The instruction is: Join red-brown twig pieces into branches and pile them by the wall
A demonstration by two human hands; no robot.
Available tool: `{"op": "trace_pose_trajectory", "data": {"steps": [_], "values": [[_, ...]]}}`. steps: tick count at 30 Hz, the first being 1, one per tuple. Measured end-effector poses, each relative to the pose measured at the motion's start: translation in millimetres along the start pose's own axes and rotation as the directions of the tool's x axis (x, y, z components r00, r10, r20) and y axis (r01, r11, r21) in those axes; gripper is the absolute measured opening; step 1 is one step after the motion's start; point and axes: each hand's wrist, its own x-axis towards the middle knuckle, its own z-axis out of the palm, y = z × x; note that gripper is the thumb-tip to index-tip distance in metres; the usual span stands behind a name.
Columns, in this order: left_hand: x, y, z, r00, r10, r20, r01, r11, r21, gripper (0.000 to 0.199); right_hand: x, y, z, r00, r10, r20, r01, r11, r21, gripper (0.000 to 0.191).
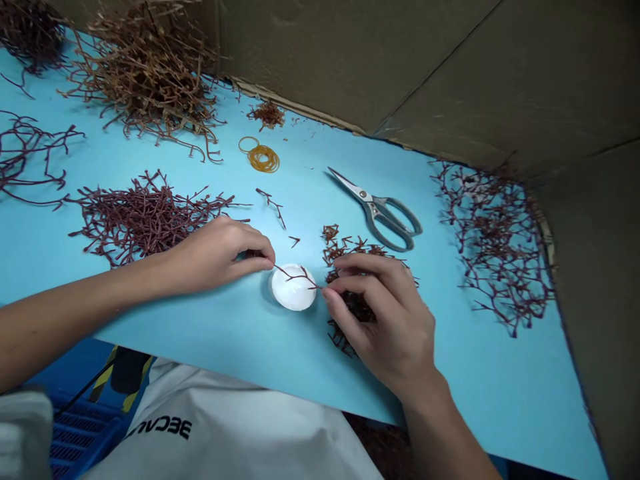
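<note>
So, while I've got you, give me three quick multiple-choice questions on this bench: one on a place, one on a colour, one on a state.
1. Where are the scissors?
A. On the blue sheet, past the right hand
B. On the floor
C. Hanging from a wrist

2. What colour is the disc between the hands?
A. Blue
B. White
C. Brown

3. What is the left hand doing?
A. Lying flat
B. Gripping scissors
C. Pinching a twig

Answers:
1 A: they lie on the sheet beyond the right hand.
2 B: it shows white under the twig.
3 C: the twig runs from its fingertips across the disc.
</note>
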Motion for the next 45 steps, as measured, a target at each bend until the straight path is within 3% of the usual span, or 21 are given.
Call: {"op": "trace_pose_trajectory", "data": {"steps": [6,14,25,34,40,45], "values": [[0,5,-2.3,0.998,-0.066,0.022,0.067,0.997,-0.044,0.016,-2,0,3,0.999,-0.029,0.014,0.029,0.999,-0.033,0.017],[2,11,-4.9,0.97,-0.23,0.081,0.243,0.929,-0.278,0.015,-3,-1,2,1.0,-0.022,0.017,0.022,1.0,-0.002,0.013],[0,10,-4.5,0.967,-0.233,0.106,0.255,0.908,-0.332,0.021,-3,-2,0,1.0,-0.03,-0.006,0.03,0.999,0.019,0.012],[-2,15,-6.2,0.965,-0.257,0.055,0.258,0.89,-0.377,0.017,-4,-1,-2,0.999,-0.028,0.022,0.026,0.997,0.074,0.012],[-1,17,-6.4,0.98,-0.194,0.036,0.197,0.94,-0.28,0.015,-4,2,-8,1.0,0.015,0.002,-0.015,0.996,0.088,0.012],[-1,16,-2.0,0.977,-0.212,0.02,0.211,0.949,-0.236,0.015,-4,3,-8,1.0,-0.014,0.02,0.013,0.999,0.052,0.014]]}}
